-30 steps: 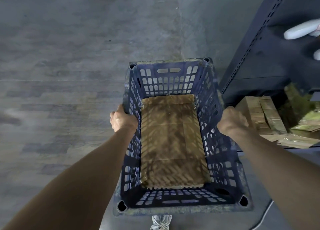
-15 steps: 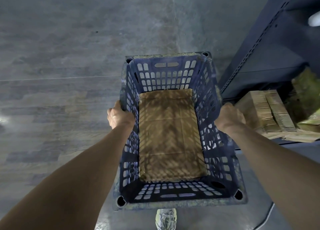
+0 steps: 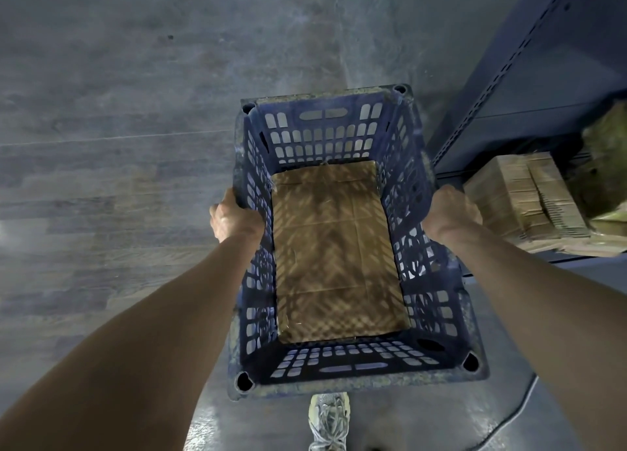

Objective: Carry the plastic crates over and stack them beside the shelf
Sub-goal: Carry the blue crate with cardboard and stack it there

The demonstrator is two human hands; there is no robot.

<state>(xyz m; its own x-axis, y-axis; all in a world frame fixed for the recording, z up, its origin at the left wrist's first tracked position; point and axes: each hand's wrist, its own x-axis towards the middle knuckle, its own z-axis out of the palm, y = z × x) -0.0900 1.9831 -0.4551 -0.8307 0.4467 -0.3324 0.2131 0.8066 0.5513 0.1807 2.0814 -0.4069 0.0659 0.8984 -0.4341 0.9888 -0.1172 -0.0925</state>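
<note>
A dark blue plastic crate [image 3: 325, 128] with slotted walls hangs in front of me above the floor, its long side pointing away. A sheet of brown cardboard [image 3: 336, 250] lines its bottom. My left hand [image 3: 234, 218] grips the crate's left rim and my right hand [image 3: 449, 211] grips the right rim, both about halfway along. The dark blue metal shelf [image 3: 529, 63] stands just to the right of the crate.
Stacks of flattened cardboard [image 3: 522, 196] lie on the shelf's low level at right. My shoe [image 3: 327, 420] shows below the crate's near edge. A thin cable [image 3: 522, 406] runs over the grey concrete floor [image 3: 118, 111] at lower right.
The crate, held in both hands, has moved forward alongside the shelf. My shoe has come into view under the near rim, and the shelf contents have slid toward the right edge.
</note>
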